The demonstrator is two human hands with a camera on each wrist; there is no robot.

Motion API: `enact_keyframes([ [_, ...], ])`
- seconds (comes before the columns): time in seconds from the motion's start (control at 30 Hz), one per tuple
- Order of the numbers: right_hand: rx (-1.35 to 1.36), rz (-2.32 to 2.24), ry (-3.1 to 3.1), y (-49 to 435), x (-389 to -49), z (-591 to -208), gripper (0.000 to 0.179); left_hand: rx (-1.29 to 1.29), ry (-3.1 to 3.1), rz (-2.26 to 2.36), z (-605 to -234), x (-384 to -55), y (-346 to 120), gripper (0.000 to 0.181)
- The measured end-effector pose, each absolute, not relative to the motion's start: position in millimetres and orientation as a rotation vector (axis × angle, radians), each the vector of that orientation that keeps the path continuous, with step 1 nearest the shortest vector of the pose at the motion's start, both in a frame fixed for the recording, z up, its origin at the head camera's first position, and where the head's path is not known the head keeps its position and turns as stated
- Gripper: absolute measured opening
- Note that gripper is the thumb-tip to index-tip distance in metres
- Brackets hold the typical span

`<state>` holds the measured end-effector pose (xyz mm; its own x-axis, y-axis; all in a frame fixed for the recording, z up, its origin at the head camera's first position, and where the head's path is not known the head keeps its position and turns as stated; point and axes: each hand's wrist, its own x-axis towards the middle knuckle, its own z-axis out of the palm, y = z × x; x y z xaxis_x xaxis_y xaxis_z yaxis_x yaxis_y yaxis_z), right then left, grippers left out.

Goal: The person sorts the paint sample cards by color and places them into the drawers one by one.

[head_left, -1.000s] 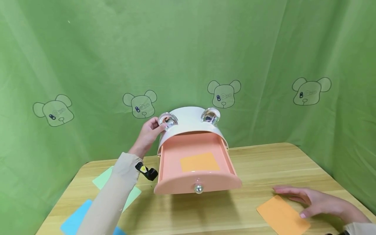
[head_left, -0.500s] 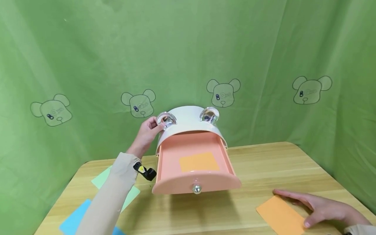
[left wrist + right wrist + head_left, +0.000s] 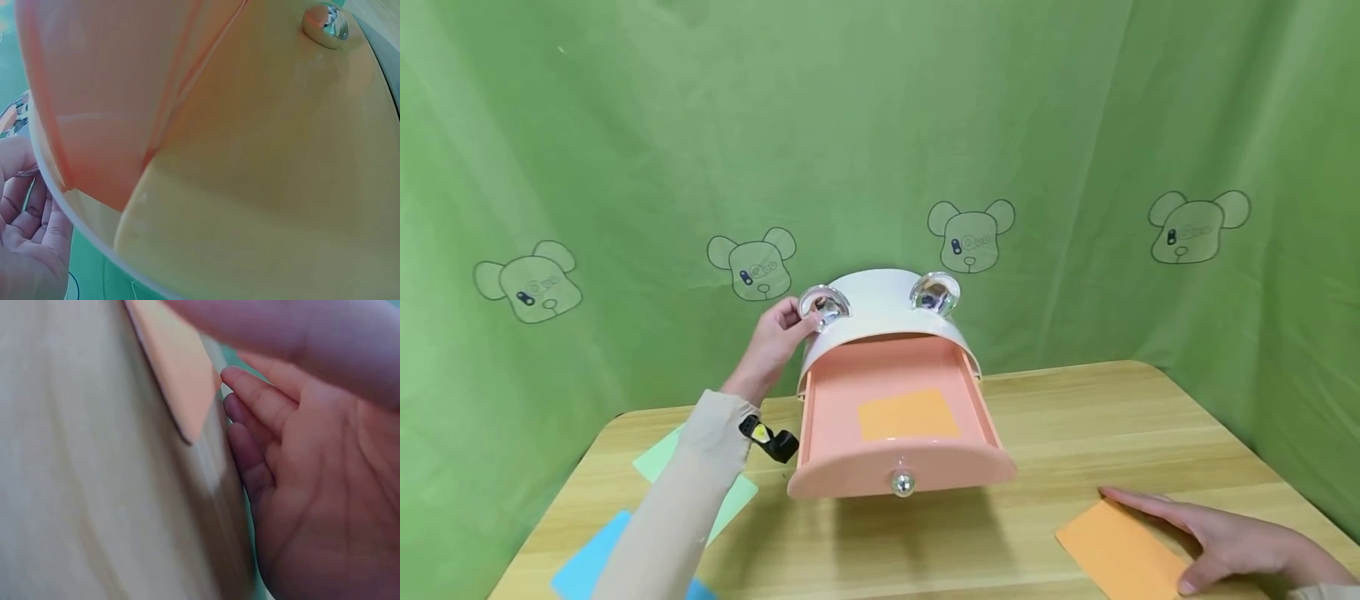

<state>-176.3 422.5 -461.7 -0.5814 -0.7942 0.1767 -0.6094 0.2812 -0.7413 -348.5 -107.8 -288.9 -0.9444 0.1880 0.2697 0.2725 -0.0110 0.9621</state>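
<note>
A white rounded box [image 3: 880, 304] with silver ears stands on the table, its pink drawer [image 3: 842, 471] pulled out toward me. My left hand [image 3: 771, 346] pinches the box's left ear [image 3: 829, 307] between thumb and fingers. Inside the drawer lies an orange card [image 3: 910, 417]. At the lower right, my right hand [image 3: 1247, 540] spreads over the edge of a second orange card [image 3: 1116, 546]. Its thumb and fingertips rest at that card's edge. In the right wrist view the fingers [image 3: 269, 403] reach along the far side of the card [image 3: 184, 387].
A green card [image 3: 733, 504] and a blue card [image 3: 591, 558] lie at the left on the wooden table [image 3: 1075, 417], partly hidden by the left sleeve [image 3: 677, 500]. A green curtain [image 3: 880, 125] with bear prints hangs behind. The drawer has a silver knob [image 3: 902, 483].
My right hand has lowered toward the orange card, and its thumb has slid toward me along the card's edge. The left hand keeps hold of the ear.
</note>
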Motion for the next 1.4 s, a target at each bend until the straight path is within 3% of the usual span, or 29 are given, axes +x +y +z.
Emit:
enact_keyframes([
  [0.37,-1.441,-1.105,2.455,415,-178,-464,0.083,-0.474,-2.187,-2.124,-286,-347,-108,0.006],
  [0.67,-1.291,-1.061,2.649,407,-173,-464,0.086,-0.472,-2.186,-2.117,-288,-346,-109,0.006],
  [1.17,-1.313,-1.057,2.701,407,-174,-468,0.086,-0.485,-2.174,-2.114,-289,-345,-108,0.008],
  [1.4,-1.147,-1.045,2.820,397,-172,-467,0.086,-0.482,-2.171,-2.118,-287,-345,-108,0.007],
])
